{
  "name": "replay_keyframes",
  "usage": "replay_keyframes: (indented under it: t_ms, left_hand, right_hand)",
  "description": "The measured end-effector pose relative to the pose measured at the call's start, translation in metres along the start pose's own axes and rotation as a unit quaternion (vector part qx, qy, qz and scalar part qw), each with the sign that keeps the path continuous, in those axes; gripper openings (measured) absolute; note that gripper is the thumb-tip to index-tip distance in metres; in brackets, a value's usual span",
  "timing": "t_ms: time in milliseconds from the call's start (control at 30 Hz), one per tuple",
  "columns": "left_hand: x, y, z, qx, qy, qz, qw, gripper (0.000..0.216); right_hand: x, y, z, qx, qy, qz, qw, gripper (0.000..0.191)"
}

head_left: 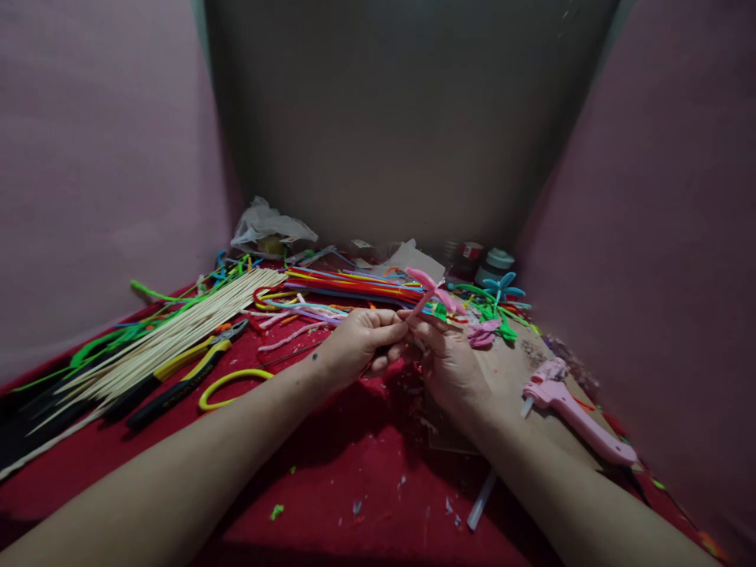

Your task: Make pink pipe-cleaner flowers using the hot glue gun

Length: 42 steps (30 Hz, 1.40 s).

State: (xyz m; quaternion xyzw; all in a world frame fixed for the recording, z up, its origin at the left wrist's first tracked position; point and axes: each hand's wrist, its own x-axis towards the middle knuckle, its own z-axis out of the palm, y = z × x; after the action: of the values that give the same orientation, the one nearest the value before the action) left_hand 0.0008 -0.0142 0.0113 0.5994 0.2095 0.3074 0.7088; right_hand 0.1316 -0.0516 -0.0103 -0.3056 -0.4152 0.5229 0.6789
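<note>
Clock directions are taken from the two hands.

Item, at centre: one pink fuzzy piece (pixel 433 290), with a stem and two petal-like ends, held up between the hands and leaning to one o'clock. Left hand (pixel 375 335): fingers and thumb pinched at the stem's foot. Right hand (pixel 446 354): likewise closed on the stem, close beside it. The low grip seems chosen to keep the petals uncrushed (exact finger contact is hidden).

At nine: a fan of thin sticks (pixel 201 327) and a pair of pliers (pixel 204 366), handles slanting to the near side, presumably for an easy pick-up. Near them, a yellow ring (pixel 236 374), partly behind the left forearm.

At eleven: a bundle of coloured fuzzy stems (pixel 348 285), laid lengthwise, probably so single ones draw out readily.

At two and three: a blue flower (pixel 501 288) and a pink flower (pixel 484 334).

At four: a pink glue gun (pixel 582 409) resting on cardboard (pixel 502 374), which likely guards the red table (pixel 307 512) from drips.

Edges: side panels bound nine and three, limiting elbow swing; the cardboard's near edge lies by the right wrist. Toward six, scrap-strewn cloth gives the freest room.
</note>
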Motion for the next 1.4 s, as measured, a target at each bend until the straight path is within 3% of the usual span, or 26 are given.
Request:
replay_keyframes:
  t_ms: [133,400,667,767,833,933,1033,1200,1400]
  left_hand:
    - [0.0,0.004,-0.003,0.046,-0.01,0.002,0.999,0.026]
    - [0.002,0.004,-0.002,0.008,-0.008,-0.01,1.0,0.023]
    - [0.001,0.006,-0.005,-0.042,-0.067,-0.016,0.997,0.018]
    - [-0.001,0.009,0.0,-0.054,-0.072,0.0,0.996,0.02]
    - [-0.002,0.012,0.002,-0.054,-0.053,0.034,0.997,0.024]
    - [0.0,0.015,0.0,-0.054,0.001,0.091,0.994,0.033]
    - [0.003,0.015,-0.005,-0.035,0.063,0.109,0.991,0.032]
    - [0.001,0.018,-0.002,0.062,0.109,0.127,0.984,0.027]
    - [-0.003,0.011,0.012,0.222,0.123,0.145,0.956,0.023]
  right_hand:
    - [-0.003,0.0,0.001,-0.013,-0.009,-0.023,1.0,0.009]
    - [-0.003,-0.002,0.003,-0.034,0.011,-0.031,0.999,0.018]
    - [-0.006,0.0,0.005,-0.047,0.021,-0.036,0.998,0.02]
    - [-0.005,-0.012,0.007,-0.032,0.009,-0.032,0.999,0.017]
    - [-0.001,-0.03,0.005,-0.031,-0.011,-0.025,0.999,0.015]
    - [0.009,-0.059,-0.003,-0.009,0.037,-0.098,0.994,0.011]
    - [0.018,-0.069,-0.012,0.018,0.063,-0.104,0.992,0.009]
    - [0.016,-0.038,-0.012,0.016,0.042,-0.021,0.999,0.013]
    - [0.009,-0.012,-0.007,-0.001,0.039,0.012,0.999,0.012]
